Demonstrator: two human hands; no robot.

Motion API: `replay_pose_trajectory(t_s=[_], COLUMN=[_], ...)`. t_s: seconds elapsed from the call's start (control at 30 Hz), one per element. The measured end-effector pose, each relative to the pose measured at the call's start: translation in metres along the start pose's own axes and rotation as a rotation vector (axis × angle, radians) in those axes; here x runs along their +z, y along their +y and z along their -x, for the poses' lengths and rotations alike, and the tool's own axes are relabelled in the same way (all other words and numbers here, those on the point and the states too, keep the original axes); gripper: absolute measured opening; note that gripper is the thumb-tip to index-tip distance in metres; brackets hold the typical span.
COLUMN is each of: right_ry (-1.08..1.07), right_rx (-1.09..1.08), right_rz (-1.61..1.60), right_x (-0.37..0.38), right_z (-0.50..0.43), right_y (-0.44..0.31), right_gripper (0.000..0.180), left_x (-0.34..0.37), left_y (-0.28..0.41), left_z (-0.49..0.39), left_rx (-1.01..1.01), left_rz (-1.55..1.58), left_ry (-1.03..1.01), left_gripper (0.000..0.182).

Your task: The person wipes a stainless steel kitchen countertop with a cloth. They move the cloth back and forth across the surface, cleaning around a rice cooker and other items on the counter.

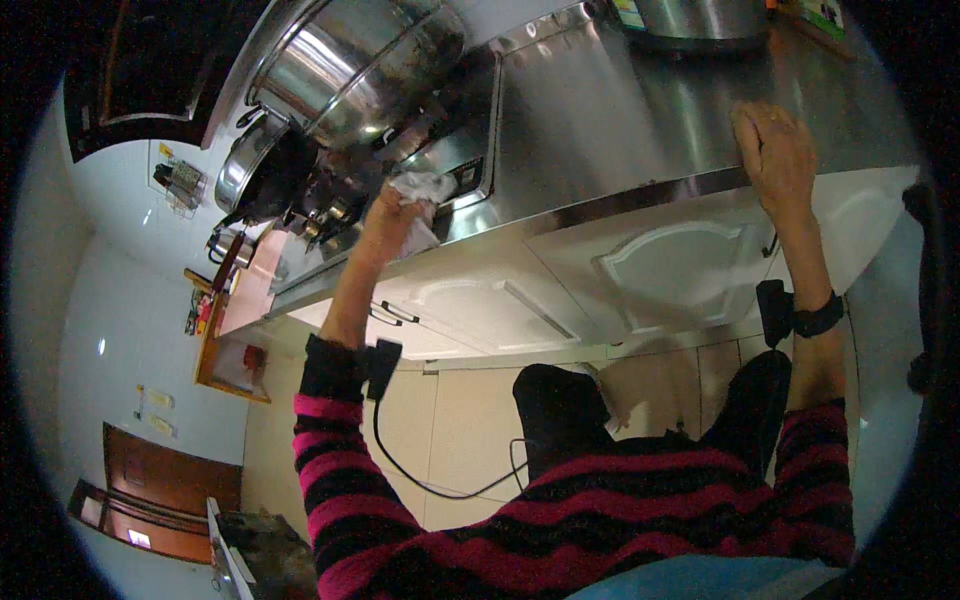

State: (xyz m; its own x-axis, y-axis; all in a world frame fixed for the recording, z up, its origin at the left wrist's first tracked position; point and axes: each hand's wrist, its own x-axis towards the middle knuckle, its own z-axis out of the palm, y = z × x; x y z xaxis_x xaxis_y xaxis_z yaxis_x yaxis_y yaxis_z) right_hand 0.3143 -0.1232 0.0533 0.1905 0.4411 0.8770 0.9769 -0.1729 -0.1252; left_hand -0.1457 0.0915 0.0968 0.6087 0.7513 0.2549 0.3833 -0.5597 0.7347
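Observation:
My left hand (394, 214) grips a crumpled white cloth (422, 187) at the front edge of a gas stove (442, 146). Part of the cloth hangs down over the counter's front edge. Over to the right, my right hand (780, 154) is at the stainless steel countertop (570, 120), back of the hand up and fingers bent. Its palm and fingertips are hidden, so I cannot tell whether anything is in it. A large shiny metal pot (352, 71) stands on the stove behind the cloth. Beside it a dark wok (277, 172) sits tilted under a metal lid (244, 165).
A metal pot (697, 19) stands at the back right of the counter. White cabinet doors (675, 262) with dark handles run below. Farther left are a kettle (231, 247) and a pink-topped counter (259, 281). A black cable (450, 495) hangs from my left wrist strap.

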Motion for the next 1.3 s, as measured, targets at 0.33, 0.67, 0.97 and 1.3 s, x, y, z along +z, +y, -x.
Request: replay_pose_trajectory(t_s=[0.33,0.67,0.97,1.3], right_ry=[0.132,0.039,0.321,0.326], right_rx=[-0.014,-0.050,-0.177,-0.202], right_rz=[-0.041,-0.060,-0.032,-0.128], right_x=[0.006,0.001,0.018,0.022], right_z=[0.000,0.001,0.012,0.016], right_y=[-0.001,0.006,0.017,0.022], right_gripper=[0.020,0.020,0.018,0.018], left_x=[0.031,0.056,-0.103,-0.124], left_y=[-0.034,0.028,-0.122,-0.160], left_z=[-0.157,-0.059,-0.019,-0.066], left_rx=[0.428,0.219,-0.071,-0.067], left_rz=[-1.517,-0.021,-1.084,-1.128], left_ry=[-0.171,-0.100,0.067,-0.143], left_gripper=[0.034,0.025,0.016,0.032])
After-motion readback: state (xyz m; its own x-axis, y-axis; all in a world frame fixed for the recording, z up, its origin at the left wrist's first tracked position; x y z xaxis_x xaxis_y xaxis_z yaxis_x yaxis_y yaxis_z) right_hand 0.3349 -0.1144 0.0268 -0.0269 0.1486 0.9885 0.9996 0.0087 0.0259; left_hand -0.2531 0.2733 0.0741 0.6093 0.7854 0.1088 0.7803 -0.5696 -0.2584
